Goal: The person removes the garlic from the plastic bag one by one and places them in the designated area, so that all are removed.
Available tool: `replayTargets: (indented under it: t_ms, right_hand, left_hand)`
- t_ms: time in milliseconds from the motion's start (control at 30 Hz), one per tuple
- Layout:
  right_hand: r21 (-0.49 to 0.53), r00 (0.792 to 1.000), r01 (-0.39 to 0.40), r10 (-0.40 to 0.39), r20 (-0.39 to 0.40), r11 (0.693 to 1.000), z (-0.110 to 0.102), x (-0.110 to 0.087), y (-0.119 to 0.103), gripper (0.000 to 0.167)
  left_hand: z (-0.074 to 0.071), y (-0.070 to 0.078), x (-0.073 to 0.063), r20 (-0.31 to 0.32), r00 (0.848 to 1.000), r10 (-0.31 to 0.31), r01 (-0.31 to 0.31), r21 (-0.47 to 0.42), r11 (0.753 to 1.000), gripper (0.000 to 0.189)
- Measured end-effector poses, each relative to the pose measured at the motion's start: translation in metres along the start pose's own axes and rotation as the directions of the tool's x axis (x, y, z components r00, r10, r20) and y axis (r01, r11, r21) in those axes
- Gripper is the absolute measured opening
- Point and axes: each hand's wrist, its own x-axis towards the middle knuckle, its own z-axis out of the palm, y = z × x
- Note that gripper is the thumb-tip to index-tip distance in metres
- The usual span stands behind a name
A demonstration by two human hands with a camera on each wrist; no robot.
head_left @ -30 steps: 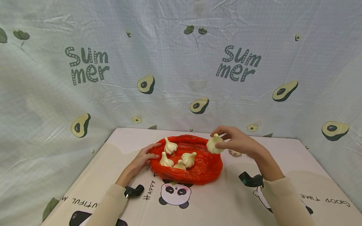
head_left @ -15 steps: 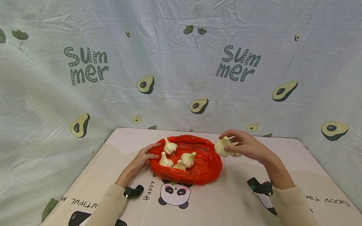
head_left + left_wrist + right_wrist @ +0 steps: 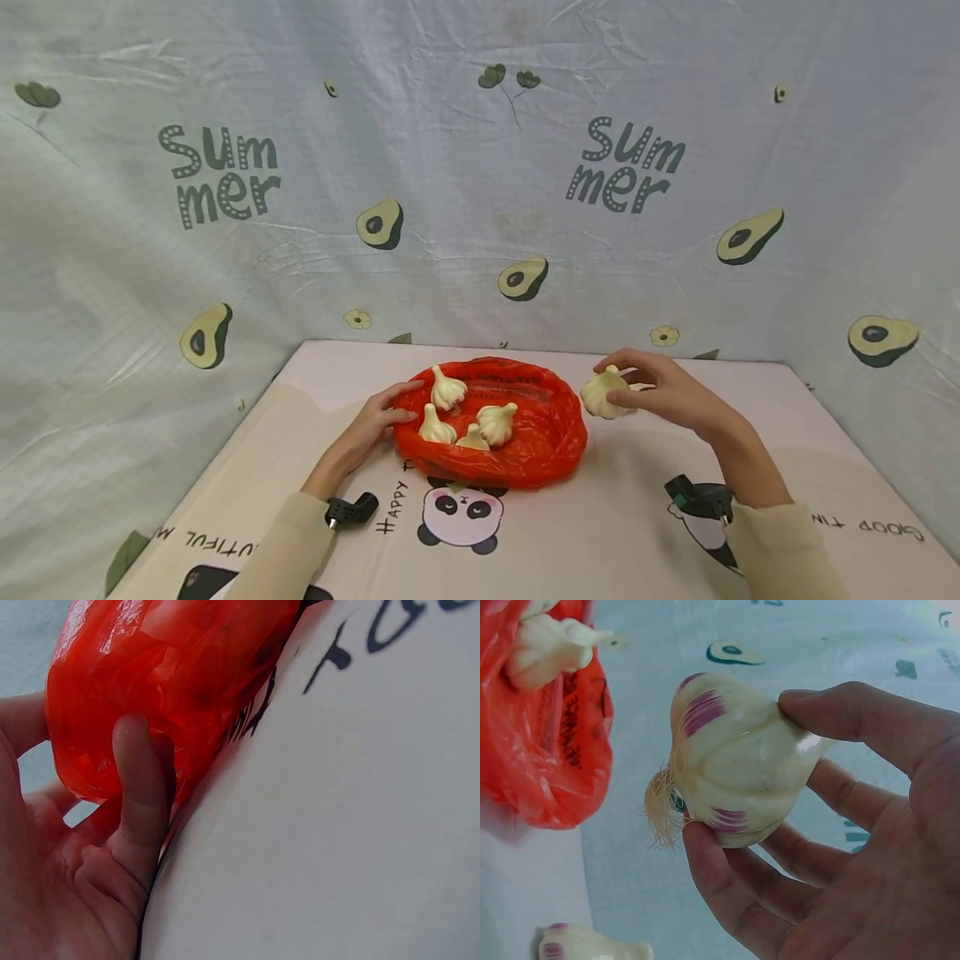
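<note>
Pinching right hand [image 3: 670, 394]: garlic bulb [image 3: 602, 393], beside right edge of red bag [image 3: 517, 468]
Left hand [image 3: 373, 418]: gripping left edge
Bagged bulbs [image 3: 496, 425]: four

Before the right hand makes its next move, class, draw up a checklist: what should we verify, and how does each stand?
1. Cream, purple-streaked garlic bulb gripped by the right hand: ok.
2. Shiny red plastic bag open at the top: ok.
3. Left hand touching the bag's left side: ok.
4. Held bulb clear of the bag: ok, a gap shows.
5. Surroundings free of loose bulbs: not ok, another bulb lies outside the bag.
6. Full count inside: cannot tell; four bulbs show, one partly hidden.
</note>
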Motion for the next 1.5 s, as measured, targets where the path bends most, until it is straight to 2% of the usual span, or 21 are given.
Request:
replayTargets:
  t_ms: [467, 800, 1067, 1500]
  right_hand:
    - [-0.022, 0.998, 0.007, -0.008, -0.061, 1.0, -0.013, -0.007, 0.014, 0.043]
    - [-0.016, 0.996, 0.019, -0.02, -0.085, 1.0, -0.022, -0.007, 0.022, 0.043]
    - [-0.022, 0.994, -0.021, 0.018, -0.107, 1.0, -0.027, -0.011, 0.031, 0.045]
    - [-0.036, 0.991, -0.02, 0.015, -0.135, 0.999, -0.037, -0.016, 0.035, 0.043]
  left_hand:
    - [-0.002, 0.001, -0.002, -0.009, 1.0, -0.001, 0.001, 0.014, 1.0, 0.06]
    - [-0.004, 0.0, -0.005, -0.011, 1.0, 0.0, 0.0, 0.009, 1.0, 0.06]
    - [-0.003, -0.001, -0.004, -0.005, 1.0, 0.003, -0.003, 0.017, 1.0, 0.06]
    - [0.0, 0.002, -0.001, -0.007, 1.0, -0.001, 0.001, 0.003, 1.0, 0.06]
